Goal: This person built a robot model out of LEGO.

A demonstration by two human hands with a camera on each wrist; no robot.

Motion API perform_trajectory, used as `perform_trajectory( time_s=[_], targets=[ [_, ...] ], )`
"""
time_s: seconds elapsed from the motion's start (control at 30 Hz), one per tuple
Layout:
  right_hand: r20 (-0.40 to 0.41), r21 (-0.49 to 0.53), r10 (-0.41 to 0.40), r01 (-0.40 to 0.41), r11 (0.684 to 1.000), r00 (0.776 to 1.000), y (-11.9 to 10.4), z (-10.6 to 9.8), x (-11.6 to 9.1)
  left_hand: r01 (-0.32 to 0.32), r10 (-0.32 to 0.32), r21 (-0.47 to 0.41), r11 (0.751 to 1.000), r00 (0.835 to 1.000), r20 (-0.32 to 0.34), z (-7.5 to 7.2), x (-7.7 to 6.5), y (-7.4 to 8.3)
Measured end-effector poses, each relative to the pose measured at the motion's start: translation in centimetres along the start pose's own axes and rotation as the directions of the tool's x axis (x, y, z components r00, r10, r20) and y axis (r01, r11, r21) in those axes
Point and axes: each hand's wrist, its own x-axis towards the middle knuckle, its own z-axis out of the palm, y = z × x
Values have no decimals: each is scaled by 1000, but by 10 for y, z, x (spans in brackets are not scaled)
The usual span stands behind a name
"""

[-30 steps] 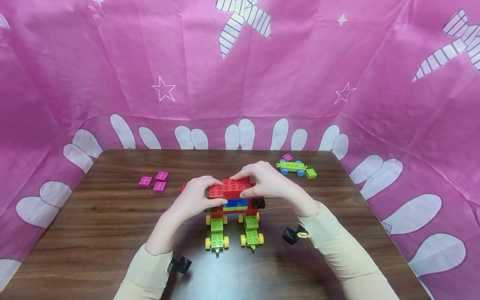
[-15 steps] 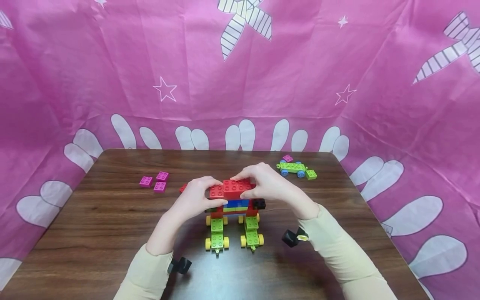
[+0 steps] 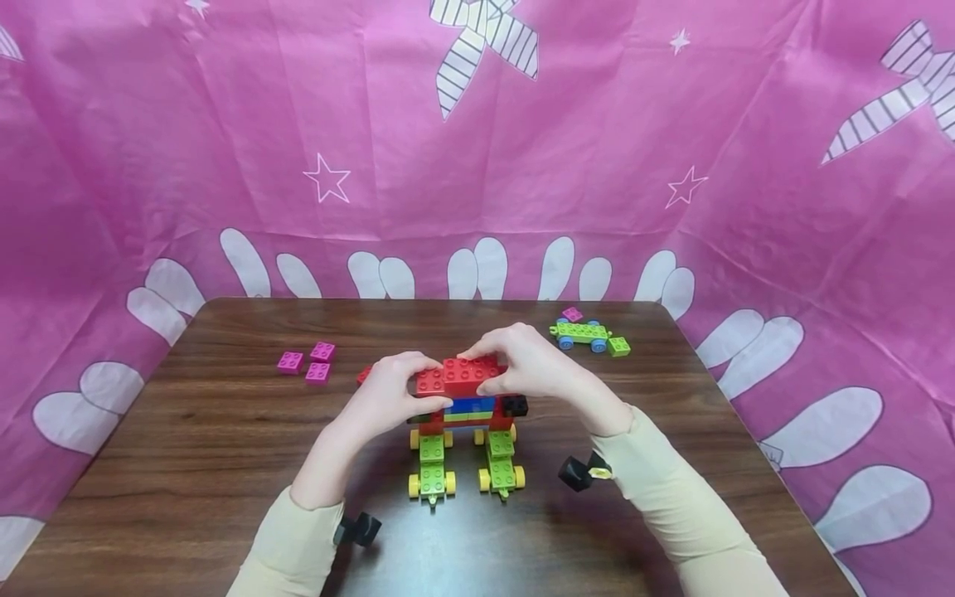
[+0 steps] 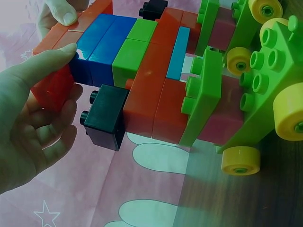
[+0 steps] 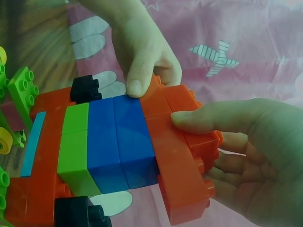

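A toy figure of building bricks stands upright at the table's middle. Red bricks form its top, and blue bricks and green bricks lie below them. Black bricks jut from its sides. Lower down come more red bricks and two green wheeled bases with yellow wheels. My left hand grips the left end of the red top, thumb in front. With thumb and fingers, my right hand grips its right end. Fingers behind the bricks are partly hidden.
Several pink bricks lie at the back left of the brown table. A green wheeled base with blue wheels stands back right, beside a green brick. Part of a red piece shows behind my left hand. A pink curtain hangs behind.
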Motion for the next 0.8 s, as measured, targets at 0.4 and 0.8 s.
perform_trajectory(
  time_s=[0.4,0.8],
  targets=[
    [-23,-21,14,-15,1000,1000,-2,3,0,-9,9,1,1000,1000,-10,0,-1,-1],
    [-28,-23,22,-23,999,999,-2,3,0,-1,1,0,1000,1000,-8,1,-1,-2]
  ],
)
